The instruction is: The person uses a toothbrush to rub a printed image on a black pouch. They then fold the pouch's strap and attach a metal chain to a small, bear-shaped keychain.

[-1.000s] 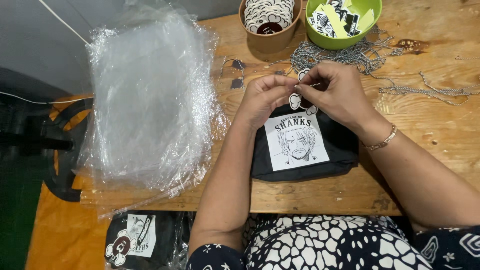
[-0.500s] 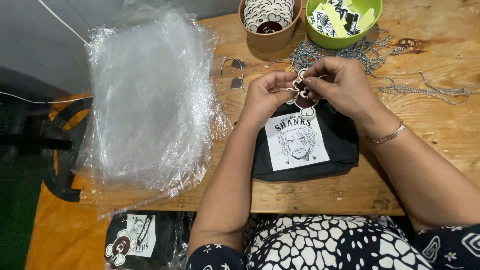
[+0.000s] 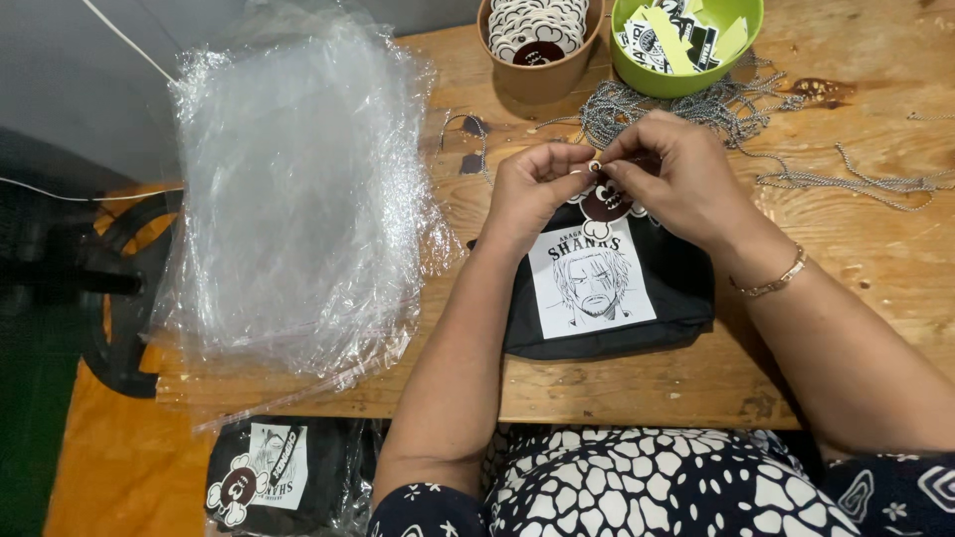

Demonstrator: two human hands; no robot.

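My left hand (image 3: 532,189) and my right hand (image 3: 676,179) meet fingertip to fingertip above a black pouch (image 3: 607,288) with a white printed face label. Between the fingertips they pinch a small round brown-and-white charm (image 3: 605,202) at its top, where a thin ball chain seems to join it. The charm hangs just over the pouch's upper edge. The pouch lies flat on the wooden table (image 3: 875,259) in front of me.
A pile of clear plastic bags (image 3: 298,199) covers the table's left side. At the back stand a brown cup of round charms (image 3: 540,45) and a green bowl of stickers (image 3: 686,40). Loose ball chains (image 3: 856,179) lie at the right. A bagged pouch (image 3: 274,477) sits below the table edge.
Both hands stayed together over the pouch, working at the charm's top; the charm now hangs a little lower under the fingertips.
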